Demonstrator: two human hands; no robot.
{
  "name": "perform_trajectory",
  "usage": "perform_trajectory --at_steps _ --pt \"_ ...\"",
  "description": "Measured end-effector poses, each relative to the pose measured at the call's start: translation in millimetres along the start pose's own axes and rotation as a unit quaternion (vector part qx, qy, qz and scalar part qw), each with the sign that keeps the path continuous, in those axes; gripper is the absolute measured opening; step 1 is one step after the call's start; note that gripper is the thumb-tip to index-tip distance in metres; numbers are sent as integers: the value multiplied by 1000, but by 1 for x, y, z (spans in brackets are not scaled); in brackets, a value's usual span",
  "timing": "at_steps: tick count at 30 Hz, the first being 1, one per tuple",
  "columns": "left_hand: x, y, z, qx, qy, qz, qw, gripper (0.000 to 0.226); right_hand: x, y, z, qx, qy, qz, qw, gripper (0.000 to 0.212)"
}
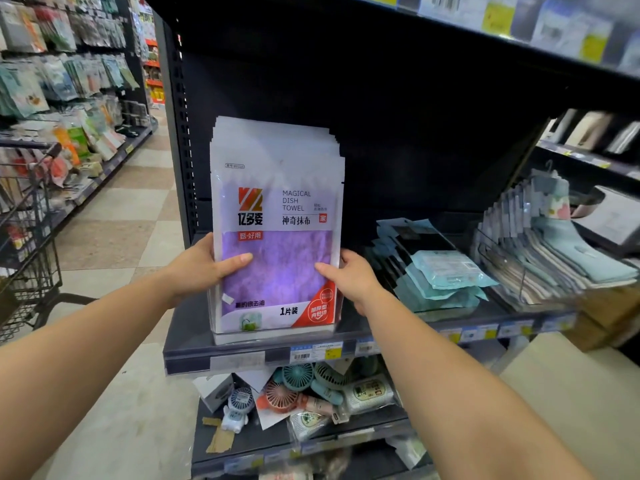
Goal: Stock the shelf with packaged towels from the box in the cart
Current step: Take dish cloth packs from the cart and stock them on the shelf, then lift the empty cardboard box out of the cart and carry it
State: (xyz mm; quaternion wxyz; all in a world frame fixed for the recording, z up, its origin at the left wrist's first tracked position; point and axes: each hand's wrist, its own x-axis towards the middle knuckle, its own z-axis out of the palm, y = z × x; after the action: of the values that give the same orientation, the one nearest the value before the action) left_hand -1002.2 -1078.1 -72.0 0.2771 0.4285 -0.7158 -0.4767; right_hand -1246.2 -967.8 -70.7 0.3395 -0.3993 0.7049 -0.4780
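Dark shelf (194,344), towel packs (277,237) upright (stacked) between 2 hands, left hand (204,268), right hand (353,277) gripping sides

The front towel pack (277,233), held between the left hand (204,268) and the right hand (353,275), reads "MAGICAL DISH TOWEL" above the thumbs, with Chinese brand characters beside an orange logo. "1片装" stands below the thumbs. The price tags (315,351) under the hands are too blurred to read.

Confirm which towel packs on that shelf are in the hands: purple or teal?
The purple dish towel packs, standing upright at the shelf's left end, gripped by left hand and right hand. The teal packs lie flat, untouched, further right.
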Motion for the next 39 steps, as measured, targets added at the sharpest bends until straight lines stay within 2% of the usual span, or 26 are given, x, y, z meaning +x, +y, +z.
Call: perform_trajectory --at_steps 3,5,6,9,11,13,16,19,21,22,24,27,32,39 --pt "2 0 1 31 26 15 999 53 -5 2 5 -1 31 -7 1000 22" --pt "1 1 0 49 41 16 998 60 -9 2 9 -5 54 -8 999 27" --pt "0 1 -2 63 47 15 997 65 -12 1 11 -14 66 -11 998 34" --pt "-4 7 -6 119 71 7 990 69 -23 -2 17 -45 90 -8 995 73" --pt "-9 15 -8 136 78 1 988 68 -31 -6 20 -70 105 -9 992 86" --pt "-15 22 -9 139 67 2 988 75 -39 -12 25 -83 122 -10 989 90" --pt "-31 27 -15 168 49 7 985 106 -55 -20 37 -111 163 -10 980 88" --pt "-50 19 -36 195 29 21 980 118 -77 -31 59 -158 200 -30 966 82" --pt "-66 12 -57 210 22 40 977 130 -92 -41 82 -197 184 -32 963 83" --pt "-73 7 -68 219 25 41 975 127 -99 -46 96 -217 170 -36 960 84" --pt "-89 -4 -93 274 44 35 960 106 -111 -58 125 -265 147 -56 951 84" --pt "-112 -19 -133 377 75 35 923 96 -125 -75 175 -335 106 -76 933 82" --pt "-159 -50 -205 465 108 -23 878 90 -142 -104 269 -386 25 -106 916 80" --pt "-216 -107 -317 482 148 -121 855 88 -156 -139 404 -392 -90 -158 902 76"
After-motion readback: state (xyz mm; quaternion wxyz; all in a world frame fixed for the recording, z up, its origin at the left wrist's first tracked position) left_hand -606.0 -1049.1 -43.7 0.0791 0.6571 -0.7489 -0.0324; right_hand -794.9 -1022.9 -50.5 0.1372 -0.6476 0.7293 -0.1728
